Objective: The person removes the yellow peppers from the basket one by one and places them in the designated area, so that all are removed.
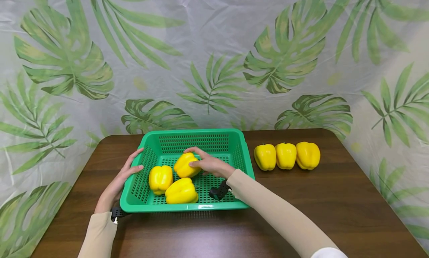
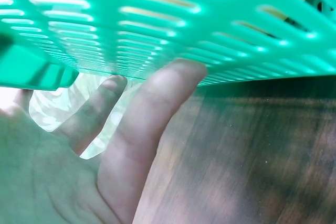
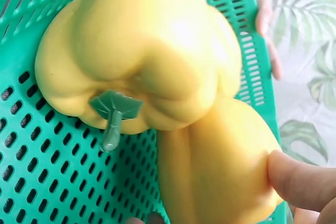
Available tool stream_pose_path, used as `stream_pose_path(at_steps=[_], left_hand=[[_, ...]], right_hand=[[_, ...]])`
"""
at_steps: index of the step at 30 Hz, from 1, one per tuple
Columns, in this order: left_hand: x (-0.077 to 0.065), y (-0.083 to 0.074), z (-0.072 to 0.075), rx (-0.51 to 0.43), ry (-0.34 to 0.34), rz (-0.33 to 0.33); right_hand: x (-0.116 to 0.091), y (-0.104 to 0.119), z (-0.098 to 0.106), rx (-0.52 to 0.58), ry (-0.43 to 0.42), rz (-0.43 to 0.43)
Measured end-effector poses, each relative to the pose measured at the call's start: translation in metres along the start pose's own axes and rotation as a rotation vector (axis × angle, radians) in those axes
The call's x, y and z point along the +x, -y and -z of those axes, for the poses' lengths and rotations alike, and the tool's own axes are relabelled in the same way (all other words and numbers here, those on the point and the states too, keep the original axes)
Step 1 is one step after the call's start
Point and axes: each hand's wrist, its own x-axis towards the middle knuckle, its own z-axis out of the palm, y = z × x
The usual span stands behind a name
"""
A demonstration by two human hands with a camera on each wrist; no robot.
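Plainly, the right hand (image 1: pixel 211 164) grips a glossy, lobed pepper (image 1: pixel 184 165).

The peppers (image 1: pixel 161 180) are plain bright yellow, one showing a dark green stem (image 3: pixel 115 109). The basket (image 1: pixel 187 207) is bright green, patterned with rows of slots. The table (image 1: pixel 207 235) is dark brown with streaked wood grain. The backdrop (image 1: pixel 218 38) is pale grey, printed with green leaves and faint yellow spots. The sleeves (image 1: pixel 275 209) are beige, the wrist cameras (image 1: pixel 219 191) black.

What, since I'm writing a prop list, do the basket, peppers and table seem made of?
Basket: likely glossy plastic, given its moulded slots. Peppers: glossy, possibly plastic fakes; one stem looks moulded. Table: wood or wood-look laminate; brown grain, slight sheen.
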Motion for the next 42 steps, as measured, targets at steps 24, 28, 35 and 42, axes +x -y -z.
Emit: stream_pose_path(at_steps=[24,28,35,42], left_hand=[[-0.002,0.001,0.0,0.015,-0.007,0.008],[-0.002,0.001,0.0,0.01,-0.006,0.01],[-0.001,0.001,-0.001,0.014,-0.007,0.002],[-0.001,0.0,-0.001,0.006,-0.005,0.001]], right_hand=[[-0.028,0.016,0.021,0.08,-0.042,0.127],[-0.034,0.02,0.026,0.073,-0.034,0.145],[-0.041,0.024,0.035,0.072,-0.061,0.161],[-0.049,0.025,0.043,0.079,-0.077,0.168]])
